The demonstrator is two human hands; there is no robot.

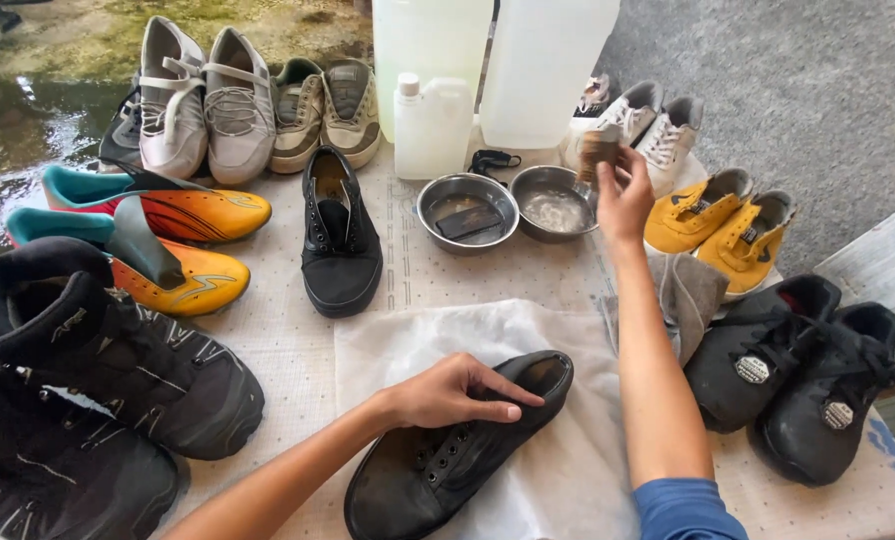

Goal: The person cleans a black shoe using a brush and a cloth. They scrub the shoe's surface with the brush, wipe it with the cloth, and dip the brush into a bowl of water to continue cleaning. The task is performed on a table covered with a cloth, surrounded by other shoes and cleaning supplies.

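1. Left hand: palm down, fingers closed over the collar of a black lace-up canvas shoe, pinning it in place.
2. Right hand: raised, fingers closed around a small brown brush (bristle detail is blurred).
3. The black lace-up canvas shoe lies at 6 o'clock of the work area, toe pointing toward 2 o'clock, resting on a white crumpled cloth.
4. The small brown brush sits at 1 o'clock, just above the rim of a round steel bowl holding cloudy liquid.
5. Beside that bowl, toward 12 o'clock, stands a second round steel bowl containing a dark flat block.
6. Behind the bowls: a small white plastic jug with a screw cap and two large translucent plastic canisters.
7. At 12 o'clock, left of the bowls, a single black low-top shoe stands alone.
8. At 9 to 10 o'clock: a pair of orange football boots with teal collars.
9. At 11 o'clock: grey trainers and beige trainers.
10. At 2 o'clock: yellow canvas shoes, with white trainers behind.
11. At 4 o'clock: black ankle-high shoes with round badges; a grey folded rag lies just beside them.
12. At 8 o'clock: large black boots.
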